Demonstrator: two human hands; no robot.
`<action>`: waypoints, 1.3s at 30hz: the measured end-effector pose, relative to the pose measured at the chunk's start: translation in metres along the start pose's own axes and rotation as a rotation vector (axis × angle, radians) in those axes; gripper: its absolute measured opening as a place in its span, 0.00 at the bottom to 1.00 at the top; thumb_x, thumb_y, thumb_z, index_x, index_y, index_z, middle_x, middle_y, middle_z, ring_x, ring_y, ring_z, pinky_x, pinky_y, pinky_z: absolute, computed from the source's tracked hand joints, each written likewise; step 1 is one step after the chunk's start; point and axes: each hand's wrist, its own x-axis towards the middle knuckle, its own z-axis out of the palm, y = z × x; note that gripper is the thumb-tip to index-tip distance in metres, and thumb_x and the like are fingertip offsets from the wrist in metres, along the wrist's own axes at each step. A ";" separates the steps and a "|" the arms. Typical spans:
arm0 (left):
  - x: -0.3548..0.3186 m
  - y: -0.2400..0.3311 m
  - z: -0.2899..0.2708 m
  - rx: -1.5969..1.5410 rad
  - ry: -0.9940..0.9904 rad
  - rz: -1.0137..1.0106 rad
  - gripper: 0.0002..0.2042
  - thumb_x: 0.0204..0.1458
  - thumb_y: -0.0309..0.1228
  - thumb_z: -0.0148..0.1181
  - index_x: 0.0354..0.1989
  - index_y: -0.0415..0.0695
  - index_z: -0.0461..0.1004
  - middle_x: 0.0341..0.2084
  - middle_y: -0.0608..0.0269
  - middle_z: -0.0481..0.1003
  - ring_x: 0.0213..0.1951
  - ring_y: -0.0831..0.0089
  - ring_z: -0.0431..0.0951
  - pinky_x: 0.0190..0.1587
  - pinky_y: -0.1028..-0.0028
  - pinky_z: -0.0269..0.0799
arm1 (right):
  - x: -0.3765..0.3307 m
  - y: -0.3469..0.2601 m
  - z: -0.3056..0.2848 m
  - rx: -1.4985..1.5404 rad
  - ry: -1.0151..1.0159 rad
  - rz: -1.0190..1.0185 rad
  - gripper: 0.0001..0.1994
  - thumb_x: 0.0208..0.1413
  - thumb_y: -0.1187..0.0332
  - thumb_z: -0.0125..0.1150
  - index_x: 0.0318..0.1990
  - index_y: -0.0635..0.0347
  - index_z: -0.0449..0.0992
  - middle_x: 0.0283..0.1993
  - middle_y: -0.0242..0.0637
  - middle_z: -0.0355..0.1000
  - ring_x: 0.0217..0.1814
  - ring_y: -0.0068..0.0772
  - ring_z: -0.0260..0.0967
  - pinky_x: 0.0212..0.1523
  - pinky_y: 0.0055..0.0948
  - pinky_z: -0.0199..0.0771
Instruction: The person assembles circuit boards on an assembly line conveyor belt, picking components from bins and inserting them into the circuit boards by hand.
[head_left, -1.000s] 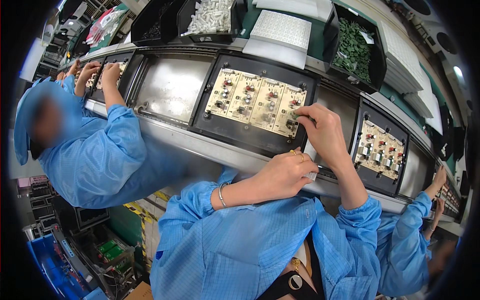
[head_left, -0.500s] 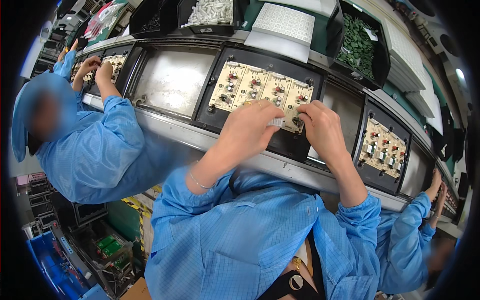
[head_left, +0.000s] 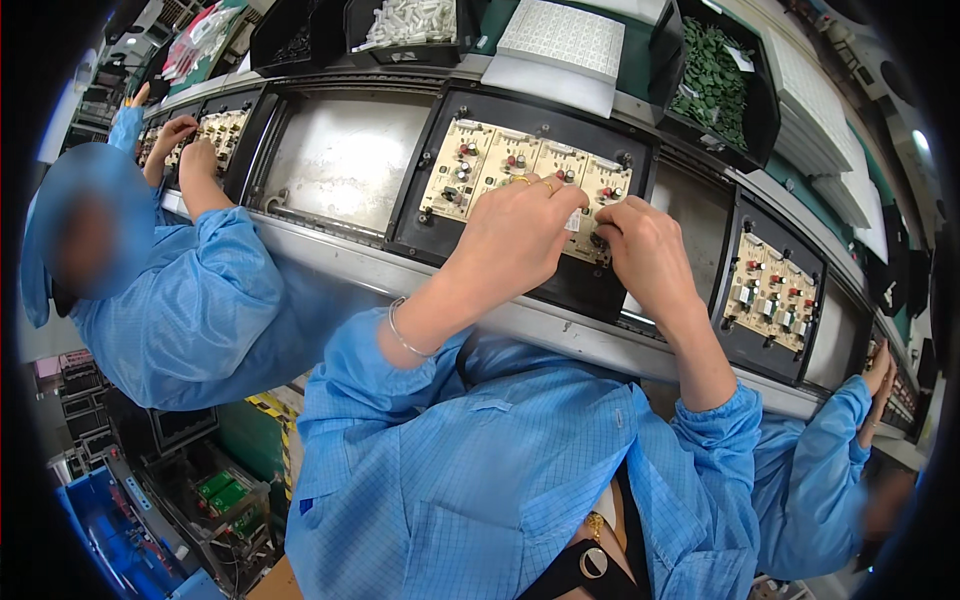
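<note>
My left hand (head_left: 520, 235) and right hand (head_left: 640, 250) lay on the circuit board (head_left: 480, 175) in its black tray (head_left: 520, 290) — fingertips nearly touching, pinching a small part I couldn't make out. The bin of green parts (head_left: 715, 80) sat beyond my right hand.

Clearance at conveyor (head_left: 420, 285)
Empty carrier (head_left: 345, 160) left of circuit board (head_left: 500, 175) lies open; bins (head_left: 715, 85) crowd the far edge.

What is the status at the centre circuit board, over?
Left hand and right hand both resting on the beige circuit board in its black tray. Fingers pressing near small parts. Nothing blocking.
</note>
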 end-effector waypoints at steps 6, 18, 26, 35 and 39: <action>0.006 0.000 0.010 0.074 -0.087 0.022 0.15 0.47 0.25 0.68 0.44 0.47 0.78 0.32 0.57 0.79 0.38 0.56 0.81 0.40 0.60 0.76 | 0.015 0.016 -0.029 0.654 -0.042 0.329 0.09 0.61 0.71 0.64 0.44 0.68 0.81 0.34 0.28 0.77 0.32 0.16 0.68 0.29 0.20 0.66; 0.017 -0.001 0.026 0.110 -0.099 0.137 0.09 0.42 0.20 0.63 0.34 0.42 0.76 0.28 0.55 0.77 0.35 0.54 0.80 0.37 0.59 0.76 | 0.021 0.027 -0.039 1.618 -0.078 0.575 0.19 0.68 0.72 0.56 0.62 0.72 0.67 0.54 0.50 0.76 0.30 0.12 0.67 0.17 0.11 0.57; 0.015 -0.011 0.026 0.054 -0.103 0.170 0.07 0.41 0.18 0.61 0.30 0.39 0.77 0.28 0.53 0.78 0.36 0.53 0.80 0.40 0.58 0.78 | 0.021 0.011 -0.038 1.677 -0.045 0.622 0.27 0.67 0.73 0.56 0.69 0.76 0.59 0.60 0.53 0.74 0.40 0.15 0.77 0.20 0.08 0.65; 0.005 -0.045 -0.013 -0.116 -0.179 -0.105 0.09 0.48 0.22 0.68 0.39 0.40 0.84 0.40 0.54 0.82 0.45 0.55 0.81 0.49 0.63 0.77 | 0.021 0.017 -0.027 1.578 -0.176 0.508 0.27 0.63 0.77 0.60 0.68 0.75 0.62 0.63 0.56 0.72 0.54 0.30 0.81 0.34 0.09 0.82; 0.001 -0.050 -0.004 -0.086 -0.141 -0.016 0.10 0.49 0.20 0.66 0.40 0.40 0.82 0.38 0.54 0.81 0.42 0.54 0.81 0.46 0.62 0.78 | 0.024 0.004 -0.022 1.619 -0.123 0.510 0.26 0.63 0.77 0.61 0.67 0.75 0.63 0.60 0.55 0.74 0.54 0.33 0.81 0.44 0.15 0.87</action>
